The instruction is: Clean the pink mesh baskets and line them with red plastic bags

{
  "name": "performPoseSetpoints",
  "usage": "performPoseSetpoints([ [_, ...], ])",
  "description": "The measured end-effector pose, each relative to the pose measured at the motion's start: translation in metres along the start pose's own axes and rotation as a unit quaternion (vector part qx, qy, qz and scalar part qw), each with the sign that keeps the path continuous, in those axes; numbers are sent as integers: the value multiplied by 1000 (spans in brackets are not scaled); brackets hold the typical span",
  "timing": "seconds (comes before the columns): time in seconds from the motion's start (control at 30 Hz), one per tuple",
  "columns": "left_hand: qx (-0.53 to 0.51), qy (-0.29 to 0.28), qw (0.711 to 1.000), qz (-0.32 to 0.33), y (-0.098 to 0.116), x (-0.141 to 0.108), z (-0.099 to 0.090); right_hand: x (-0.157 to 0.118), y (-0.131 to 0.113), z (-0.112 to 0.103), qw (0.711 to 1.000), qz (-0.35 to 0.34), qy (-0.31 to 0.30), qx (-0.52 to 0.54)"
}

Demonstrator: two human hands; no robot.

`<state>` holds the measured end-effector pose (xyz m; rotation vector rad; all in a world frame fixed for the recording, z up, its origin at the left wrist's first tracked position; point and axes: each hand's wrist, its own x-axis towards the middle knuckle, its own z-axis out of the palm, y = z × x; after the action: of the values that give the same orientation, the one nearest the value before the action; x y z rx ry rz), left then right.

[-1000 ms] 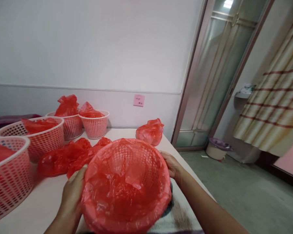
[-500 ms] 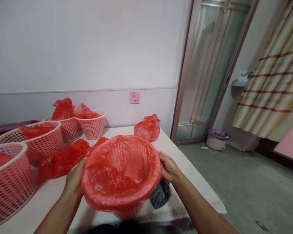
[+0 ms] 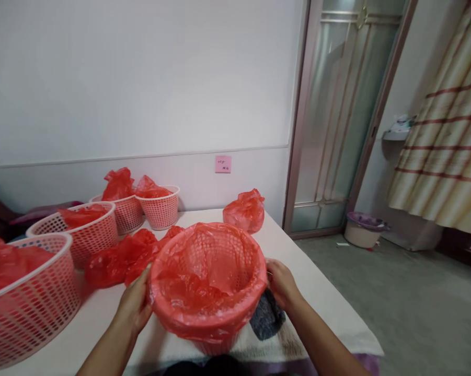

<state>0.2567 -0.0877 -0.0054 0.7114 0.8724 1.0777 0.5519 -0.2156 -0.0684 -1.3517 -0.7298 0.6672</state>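
So the basket (image 3: 208,284) is sitting near the front edge of the surface (image 3: 298,271), lined with a red bag (image 3: 204,292) that's folded out over the rim all the way round. It's upright, maybe tipped a touch toward the camera. The left hand (image 3: 135,303) is flat against its left side, fingers (image 3: 143,279) together and curled up along the bag at the rim. The right hand (image 3: 281,282) is on the opposite side, fingers wrapped round the rim edge, though most of them are hidden behind the basket so I can't tell exactly how they sit.

Just under the right hand there's a dark grey lump (image 3: 266,318), some fuzzy thing, lying on a striped towel (image 3: 298,342) that the basket seems to stand on too.

Right behind the basket to the left is a pile of loose red bags (image 3: 121,256). A bunched-up bag (image 3: 245,210) sits alone toward the far right corner. Four more baskets run along the left side: a big one (image 3: 27,303) up close, a mid one (image 3: 80,235) behind it, and two small ones (image 3: 160,206) by the wall, all with red plastic in them. Pink note (image 3: 223,163) stuck on the wall, glass door (image 3: 337,120) to the right.
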Motion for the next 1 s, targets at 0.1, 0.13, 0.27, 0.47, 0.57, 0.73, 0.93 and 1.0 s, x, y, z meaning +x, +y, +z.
performPoseSetpoints([
  [0.1, -13, -9, 1000, 11, -4, -7, -2, -8, -18, -12, 992, -13, 127, -6],
  [0.13, -20, -9, 1000, 12, -5, -8, -3, -12, -29, -13, 988, -35, 150, -18],
  [0.27, -34, 7, 999, 0, -3, -6, -8, -30, -88, 6, 960, -207, 104, -155],
  [0.47, -84, -71, 994, -19, -7, -16, -11, -9, -142, 89, 835, -278, -153, -450],
  [0.57, -114, -128, 984, -38, -12, -25, -11, 28, -129, 130, 762, -215, -249, -557],
  [0.73, 16, -89, 996, -12, 5, -15, -17, 65, -79, 171, 694, -147, -310, -633],
  [0.93, 269, -113, 942, 168, 20, 20, -14, 64, -35, 188, 655, -148, -338, -659],
  [1.0, 257, -87, 944, 185, 12, 23, -11, 65, -26, 190, 644, -153, -352, -662],
])
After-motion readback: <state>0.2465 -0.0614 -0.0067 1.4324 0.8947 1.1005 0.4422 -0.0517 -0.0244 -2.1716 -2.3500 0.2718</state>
